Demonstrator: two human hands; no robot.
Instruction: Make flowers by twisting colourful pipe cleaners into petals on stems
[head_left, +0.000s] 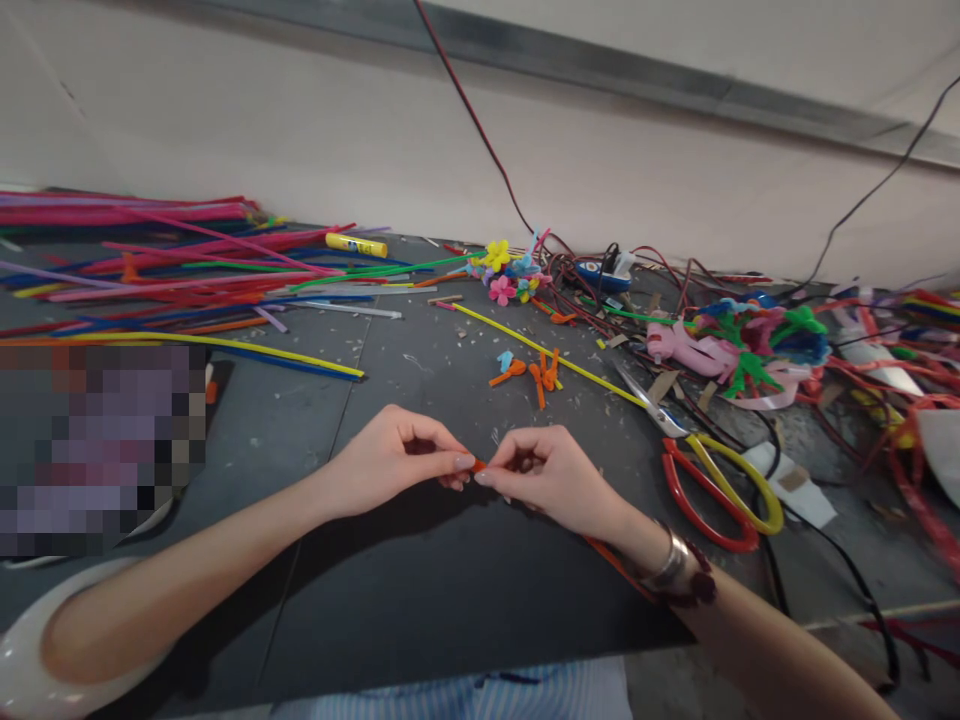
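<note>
The left hand [394,458] and right hand [551,472] each pinch a short orange chenille stem [478,465] between fingertips, held closely together for control above the dark tabletop [420,590].

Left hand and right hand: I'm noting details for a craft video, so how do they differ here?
The left hand has a bare wrist, while the right hand has a metal bangle and a dark bracelet at its wrist. The right hand is nearer the red scissors handles than the left hand. Both pinch a small orange pipe cleaner piece with their fingertips.
</note>
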